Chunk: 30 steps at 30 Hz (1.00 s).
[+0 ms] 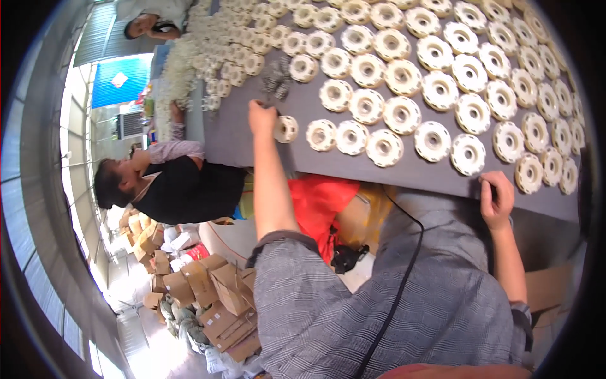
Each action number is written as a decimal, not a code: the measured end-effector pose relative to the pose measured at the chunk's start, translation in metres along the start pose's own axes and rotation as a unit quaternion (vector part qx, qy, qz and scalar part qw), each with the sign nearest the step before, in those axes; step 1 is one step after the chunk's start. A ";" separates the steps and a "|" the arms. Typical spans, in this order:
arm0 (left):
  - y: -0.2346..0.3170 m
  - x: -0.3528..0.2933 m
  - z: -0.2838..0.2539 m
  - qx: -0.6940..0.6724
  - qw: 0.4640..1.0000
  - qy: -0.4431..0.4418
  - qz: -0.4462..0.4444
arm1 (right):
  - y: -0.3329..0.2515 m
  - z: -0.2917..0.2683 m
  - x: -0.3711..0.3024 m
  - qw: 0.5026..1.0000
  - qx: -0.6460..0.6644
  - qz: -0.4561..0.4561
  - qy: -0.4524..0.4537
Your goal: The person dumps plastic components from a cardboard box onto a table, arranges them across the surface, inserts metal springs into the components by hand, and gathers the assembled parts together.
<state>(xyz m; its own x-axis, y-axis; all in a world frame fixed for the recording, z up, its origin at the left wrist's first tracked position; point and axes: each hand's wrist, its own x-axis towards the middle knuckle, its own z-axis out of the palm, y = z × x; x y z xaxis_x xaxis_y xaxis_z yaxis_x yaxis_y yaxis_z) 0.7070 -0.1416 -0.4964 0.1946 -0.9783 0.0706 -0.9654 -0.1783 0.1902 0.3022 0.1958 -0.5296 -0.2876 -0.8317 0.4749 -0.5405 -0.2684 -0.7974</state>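
Rows of cream-coloured ring-shaped plastic parts with notched rims and round centre holes lie on a grey table. My left hand reaches over the table at the left, its fingers curled together. What they hold, if anything, is hidden. Just beyond it is a small heap of dark grey metal-looking pieces, too small to make out. One ring part lies right beside this hand. My right hand rests at the table's near edge with curled fingers, close to the nearest ring parts, and nothing shows in it.
A person in a black top sits at the table's left end, near a pile of pale translucent pieces. Another person is at the far left. Cardboard boxes are heaped on the floor. A black cable hangs down my front.
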 end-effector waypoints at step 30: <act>0.198 -0.310 -0.007 -0.495 0.779 -0.244 0.299 | -0.052 -0.001 0.021 0.907 0.302 0.289 -0.044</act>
<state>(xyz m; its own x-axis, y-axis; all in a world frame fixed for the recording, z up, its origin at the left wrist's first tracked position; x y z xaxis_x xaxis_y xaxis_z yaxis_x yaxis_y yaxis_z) 0.4569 0.1271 -0.4737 -0.5604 -0.8221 0.1009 -0.2048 0.2556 0.9448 0.3237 0.1927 -0.4783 -0.3061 -0.9469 -0.0980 0.2197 0.0299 -0.9751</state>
